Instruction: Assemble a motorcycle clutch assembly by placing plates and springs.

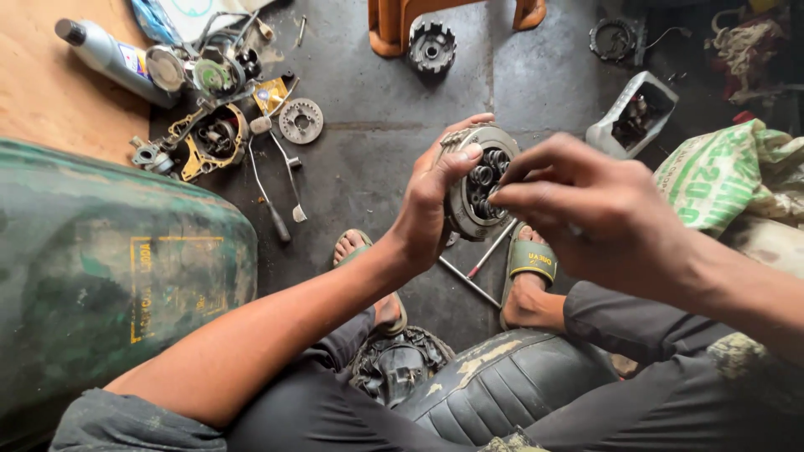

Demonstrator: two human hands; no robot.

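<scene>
The left hand (435,205) is gripping the round clutch assembly (479,184) by its rim; right-hand fingers (512,194) are pinching narrowly at its open face.

You held a round metal clutch assy (476,186) upright above the floor, face w/ dark spring bolts toward you, gripped at its left rim, grimy grey.

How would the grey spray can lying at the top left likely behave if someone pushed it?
The spray can lies on its side and is round, so it would probably roll. Its smooth metal-looking body may feel slippery. It looks rigid, unlikely to bend.
</scene>
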